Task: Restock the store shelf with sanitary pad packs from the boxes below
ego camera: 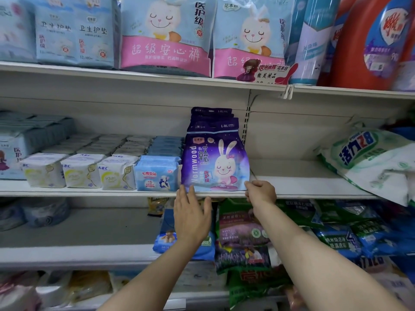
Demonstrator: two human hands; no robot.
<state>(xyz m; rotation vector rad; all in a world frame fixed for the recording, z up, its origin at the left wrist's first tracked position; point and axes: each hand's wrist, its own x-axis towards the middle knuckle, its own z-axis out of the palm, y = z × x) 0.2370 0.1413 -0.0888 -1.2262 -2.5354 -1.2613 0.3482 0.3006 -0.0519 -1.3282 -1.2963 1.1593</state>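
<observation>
Evidently the purple pack point(215, 163) stood upright at the shelf's point(89, 191) near edge, right of the blue packs point(157, 176). It looked light, soft and slick-filmed, best steadied low at both corners. The left hand point(190, 212) touched its bottom-left corner with straight fingers; the right hand point(260, 193) pinched its bottom-right corner.

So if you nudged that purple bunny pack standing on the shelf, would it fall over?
Probably easily: the purple bunny pack stands tall on a narrow base, so it looks tippy. It seems a soft, light pouch that would flex. The right hand pinches its corner; the left hand touches its bottom edge.
</observation>
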